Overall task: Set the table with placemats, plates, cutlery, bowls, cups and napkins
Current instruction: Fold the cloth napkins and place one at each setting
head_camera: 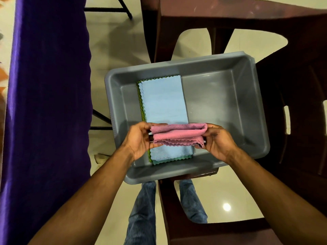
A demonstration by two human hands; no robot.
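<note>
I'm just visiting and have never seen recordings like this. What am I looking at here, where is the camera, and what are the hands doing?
There is no machine here: a person wears a camera on the head, looking down at their own arms. The left hand and right hand each grip one end of a folded pink cloth. Below it a grey tub rests on a dark brown chair. In the tub lies a blue cloth on top of green ones. The purple drape at the left hangs from a table. Jeans show at the bottom.
</note>
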